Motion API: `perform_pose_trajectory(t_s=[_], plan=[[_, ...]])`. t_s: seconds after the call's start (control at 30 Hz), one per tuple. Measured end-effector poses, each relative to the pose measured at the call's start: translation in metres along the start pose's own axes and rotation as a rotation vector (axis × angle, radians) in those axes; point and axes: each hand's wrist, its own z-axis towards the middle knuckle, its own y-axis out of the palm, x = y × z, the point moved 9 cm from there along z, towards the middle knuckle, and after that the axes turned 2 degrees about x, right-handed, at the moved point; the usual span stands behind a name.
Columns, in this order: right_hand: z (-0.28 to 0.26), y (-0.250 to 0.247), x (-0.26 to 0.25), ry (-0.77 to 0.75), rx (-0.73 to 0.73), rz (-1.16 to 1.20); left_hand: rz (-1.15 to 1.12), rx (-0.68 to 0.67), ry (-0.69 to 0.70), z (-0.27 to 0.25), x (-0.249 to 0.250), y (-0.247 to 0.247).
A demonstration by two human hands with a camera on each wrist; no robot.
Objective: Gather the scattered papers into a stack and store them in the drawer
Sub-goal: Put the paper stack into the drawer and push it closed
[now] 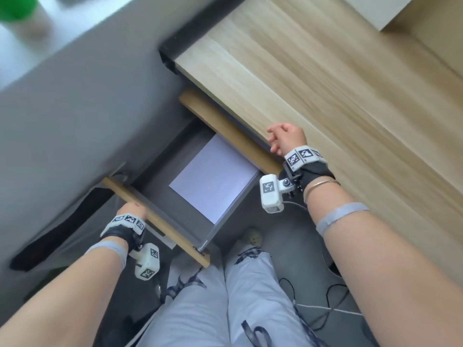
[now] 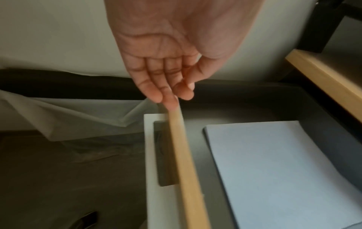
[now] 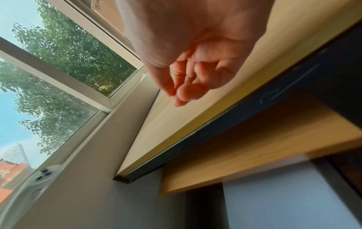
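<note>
White papers [image 1: 213, 175], grey drawer [image 1: 160, 156] with light wood front [image 1: 160, 221], pale wood-grain desk [image 1: 325, 83], black-and-white patterned wristbands [image 1: 304, 156]

paper stack [image 2: 284, 170]: far corner cut off | green object [image 1: 17, 6]: blurred, cropped

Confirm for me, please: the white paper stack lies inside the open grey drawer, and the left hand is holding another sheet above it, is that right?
Not quite. The white paper stack does lie inside the open grey drawer, but the left hand holds no sheet: the left wrist view shows its fingers touching the drawer's light wooden front panel.
</note>
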Motion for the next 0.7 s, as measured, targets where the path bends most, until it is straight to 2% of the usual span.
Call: perform_pose_trajectory(t_s=[0.07,0.17,0.4,0.7], plan=[[0.007,-0.014,0.010,0.037,0.067,-0.012,0.045,-0.103,-0.032,0.009,-0.020,0.013],[0.017,-0.024,0.029,0.094,0.116,0.012,0.056,-0.183,-0.012,0.007,-0.027,0.029],[0.028,-0.027,0.039,0.161,0.114,0.166,0.061,-0.069,0.039,-0.010,-0.012,0.026],[0.028,-0.029,0.035,0.160,0.085,0.134,0.180,-0.050,0.114,-0.018,0.034,0.032]])
